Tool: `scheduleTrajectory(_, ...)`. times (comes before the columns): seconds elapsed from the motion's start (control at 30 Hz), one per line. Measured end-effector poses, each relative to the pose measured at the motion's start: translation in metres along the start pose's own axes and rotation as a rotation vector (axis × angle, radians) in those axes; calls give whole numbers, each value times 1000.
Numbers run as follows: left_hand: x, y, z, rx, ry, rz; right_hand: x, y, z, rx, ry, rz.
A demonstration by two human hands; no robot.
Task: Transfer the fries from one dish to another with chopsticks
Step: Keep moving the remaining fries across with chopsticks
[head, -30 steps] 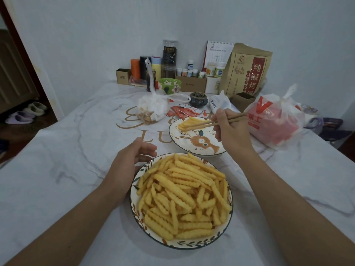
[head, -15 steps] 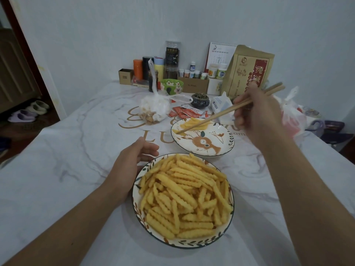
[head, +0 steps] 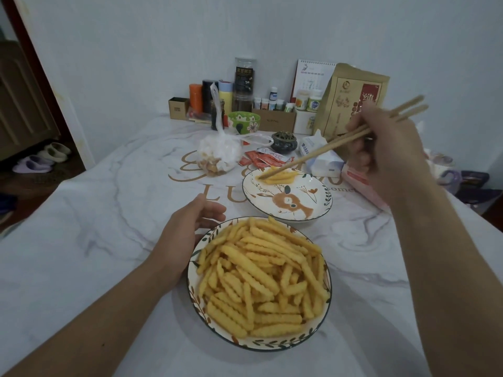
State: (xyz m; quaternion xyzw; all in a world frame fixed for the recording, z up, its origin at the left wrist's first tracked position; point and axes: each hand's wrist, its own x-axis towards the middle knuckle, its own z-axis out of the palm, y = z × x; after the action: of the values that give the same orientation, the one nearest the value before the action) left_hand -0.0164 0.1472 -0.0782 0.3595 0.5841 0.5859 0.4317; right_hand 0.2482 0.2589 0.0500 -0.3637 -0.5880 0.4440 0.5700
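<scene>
A near dish [head: 275, 344] with a leaf-patterned rim is heaped with crinkle-cut fries [head: 261, 278]. Behind it stands a far dish [head: 318, 202] painted with a deer, with a few fries [head: 281, 176] lying at its back edge. My right hand [head: 386, 156] holds a pair of wooden chopsticks [head: 326, 146], raised to the right of the far dish. Their tips reach down to the small pile of fries there. My left hand [head: 187, 229] rests on the table against the near dish's left rim, fingers relaxed.
A knotted plastic bag of snacks [head: 220, 156] and red sauce packets [head: 261, 159] lie behind the far dish. Jars, bottles, a green bowl [head: 244, 122], boxes and a brown paper bag [head: 351, 102] line the wall. A tissue pack and a plastic bag sit on the right.
My right hand has drawn back to the right and lifted, so the chopsticks now slant down to the far dish's fries. The left hand stays at the near dish.
</scene>
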Motion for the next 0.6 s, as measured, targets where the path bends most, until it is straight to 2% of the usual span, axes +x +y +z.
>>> scheduleTrajectory(0.07,0,1,0,2,-1,-1,7,28,-5,-115,111,-11)
scheduleTrajectory(0.13,0,1,0,3,2,-2,9,53,-7,-218,139,-9)
scheduleTrajectory(0.3,-1,0,0,-17,3,-8,12,80,-7,-252,103,10)
scheduleTrajectory(0.6,1,2,1,-19,3,-18,8,87,3,-318,92,-32)
